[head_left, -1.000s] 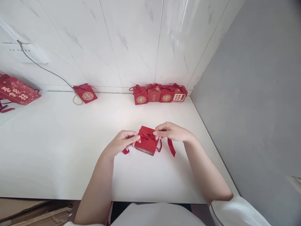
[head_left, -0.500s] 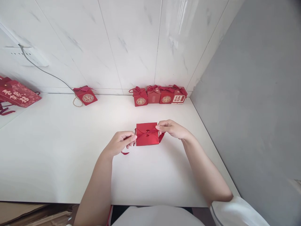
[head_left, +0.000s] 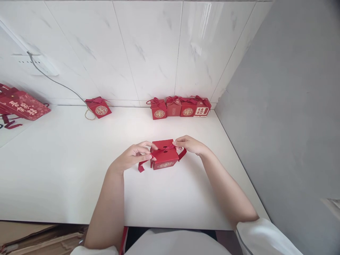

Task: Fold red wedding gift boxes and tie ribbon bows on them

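Observation:
A small red gift box [head_left: 166, 165] with a gold round print on its front stands on the white table, its top folded closed. Dark red ribbon [head_left: 182, 153] runs across the lid and hangs off both sides. At the box's left edge, my left hand [head_left: 135, 155] pinches one end of the ribbon between thumb and finger, the other fingers over the lid's corner. My right hand [head_left: 189, 143] pinches the ribbon's other part at the right side of the lid. The ribbon crosses at the middle of the lid, near dark holes.
Several red boxes with bows [head_left: 174, 107] line the wall behind. Another red box [head_left: 98, 107] sits further left beside a grey cable [head_left: 61, 84]. Red paper bags [head_left: 25, 104] lie at the far left. A grey panel [head_left: 287, 106] bounds the right side.
The box has tilted back, so its printed front now shows. My left hand has shifted a little left with its fingers spreading over the lid, and my right hand slightly left.

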`<state>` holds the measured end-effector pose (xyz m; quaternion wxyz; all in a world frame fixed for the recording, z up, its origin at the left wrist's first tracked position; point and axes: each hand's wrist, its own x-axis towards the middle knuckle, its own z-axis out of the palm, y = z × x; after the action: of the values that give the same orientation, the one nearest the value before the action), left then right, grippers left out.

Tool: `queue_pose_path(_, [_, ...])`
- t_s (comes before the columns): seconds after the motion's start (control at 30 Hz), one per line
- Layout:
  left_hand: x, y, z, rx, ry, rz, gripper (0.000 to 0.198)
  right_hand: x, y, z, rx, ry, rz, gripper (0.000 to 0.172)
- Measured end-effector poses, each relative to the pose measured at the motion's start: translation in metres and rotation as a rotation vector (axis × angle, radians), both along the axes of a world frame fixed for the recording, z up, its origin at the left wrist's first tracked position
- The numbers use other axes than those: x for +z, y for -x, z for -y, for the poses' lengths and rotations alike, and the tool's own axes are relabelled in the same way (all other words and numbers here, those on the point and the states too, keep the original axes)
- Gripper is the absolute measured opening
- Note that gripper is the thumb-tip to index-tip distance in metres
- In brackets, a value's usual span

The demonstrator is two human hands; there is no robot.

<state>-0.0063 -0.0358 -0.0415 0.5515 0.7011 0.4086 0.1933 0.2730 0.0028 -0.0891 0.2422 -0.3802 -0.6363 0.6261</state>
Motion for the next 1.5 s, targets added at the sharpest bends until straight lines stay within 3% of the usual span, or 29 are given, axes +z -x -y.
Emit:
queue_pose_path(0.2, [0.007,-0.011,-0.012,-0.143,0.06,0.108,0.028,0.007,-0.002,0.001,-0.011,-0.016,-0.043,0.04])
queue_pose_path(0.47, [0.007,-0.014,-0.018,-0.041,0.067,0.082,0.03,0.018,-0.009,0.006,0.138,-0.011,-0.064,0.039])
queue_pose_path(0.7, [0.008,-0.021,-0.009,-0.166,0.183,0.098,0.03,0.017,-0.007,0.006,0.127,-0.016,-0.083,0.038])
queue_pose_path(1.1, [-0.024,-0.028,-0.022,0.154,0.1,0.118,0.03,0.028,-0.015,0.016,0.268,-0.025,-0.002,0.036])
queue_pose_path(1.3, [-0.022,-0.035,-0.015,0.14,0.124,0.145,0.031,0.028,0.004,0.022,0.144,-0.355,-0.063,0.023])
queue_pose_path(1.5, [-0.019,-0.037,-0.014,0.113,0.099,0.168,0.03,0.022,0.017,0.02,0.142,-0.349,-0.196,0.021])
